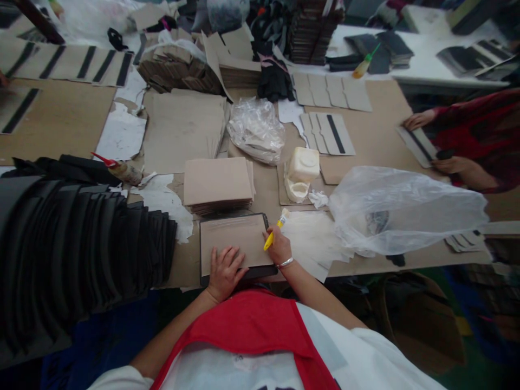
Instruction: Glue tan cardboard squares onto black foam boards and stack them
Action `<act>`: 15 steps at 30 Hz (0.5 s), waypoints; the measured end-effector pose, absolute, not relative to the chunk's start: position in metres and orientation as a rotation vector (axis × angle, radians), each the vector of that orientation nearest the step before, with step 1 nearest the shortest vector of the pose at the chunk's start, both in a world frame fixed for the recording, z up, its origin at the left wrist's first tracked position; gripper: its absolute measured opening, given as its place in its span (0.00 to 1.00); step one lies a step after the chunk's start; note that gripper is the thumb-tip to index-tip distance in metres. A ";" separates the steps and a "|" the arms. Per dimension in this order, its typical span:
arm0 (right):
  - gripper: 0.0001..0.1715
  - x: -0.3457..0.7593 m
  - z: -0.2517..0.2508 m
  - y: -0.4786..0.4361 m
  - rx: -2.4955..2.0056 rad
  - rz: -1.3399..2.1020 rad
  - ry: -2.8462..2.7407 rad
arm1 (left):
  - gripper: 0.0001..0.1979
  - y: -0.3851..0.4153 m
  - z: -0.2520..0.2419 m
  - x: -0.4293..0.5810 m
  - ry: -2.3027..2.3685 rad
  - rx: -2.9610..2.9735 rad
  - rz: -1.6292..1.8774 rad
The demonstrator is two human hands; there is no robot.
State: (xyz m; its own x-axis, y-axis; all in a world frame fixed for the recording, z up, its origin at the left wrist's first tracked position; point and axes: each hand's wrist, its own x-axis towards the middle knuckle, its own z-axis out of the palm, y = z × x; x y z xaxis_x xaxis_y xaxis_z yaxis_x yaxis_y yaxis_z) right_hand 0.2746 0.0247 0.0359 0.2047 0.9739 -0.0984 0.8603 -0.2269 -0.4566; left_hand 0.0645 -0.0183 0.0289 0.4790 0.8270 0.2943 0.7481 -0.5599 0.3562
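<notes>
My left hand [225, 271] lies with its fingers stretched out on a tan cardboard sheet [233, 233]. Beneath that sheet a slightly larger black piece [260, 272] shows along the edges. In my right hand [279, 248] is a brush [271, 236] with a yellow handle, its pale bristles pointing up and away from me. The right fingers are wrapped round the handle at the sheet's right edge. Just beyond stands a stack of tan cardboard sheets [217, 184]. A cream plastic container with an opening [303, 168] stands to the right of that stack.
Many black sheets [81, 254] are piled at my left. A clear plastic bag [406, 206] lies to the right, another [258, 130] farther back. A red-tipped bottle [122, 170] rests left of the middle. Across the table at right, a co-worker's hands [459, 165] hold a striped board [418, 145].
</notes>
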 end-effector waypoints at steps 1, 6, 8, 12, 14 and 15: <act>0.09 0.274 0.036 0.025 -2.182 0.533 -1.724 | 0.18 -0.018 0.029 0.065 1.370 2.553 0.643; 0.08 0.274 0.038 0.026 -2.177 0.564 -1.692 | 0.19 -0.017 0.031 0.067 1.390 2.590 0.570; 0.08 0.274 0.039 0.027 -2.191 0.576 -1.682 | 0.19 -0.016 0.032 0.068 1.383 2.590 0.529; 0.09 0.274 0.040 0.028 -2.196 0.573 -1.695 | 0.22 -0.015 0.034 0.069 1.356 2.567 0.497; 0.09 0.274 0.041 0.029 -2.190 0.563 -1.715 | 0.23 -0.015 0.035 0.069 1.354 2.556 0.496; 0.09 0.274 0.041 0.029 -2.190 0.558 -1.722 | 0.22 -0.015 0.035 0.069 1.354 2.552 0.497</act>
State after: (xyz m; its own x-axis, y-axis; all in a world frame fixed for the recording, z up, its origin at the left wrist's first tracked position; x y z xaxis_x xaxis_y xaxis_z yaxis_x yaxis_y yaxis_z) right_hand 0.2744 0.0286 0.0405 0.2068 0.9714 -0.1165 0.8553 -0.2373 -0.4605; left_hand 0.0692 -0.0149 0.0352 0.5210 0.8309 0.1952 0.7601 -0.5558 0.3368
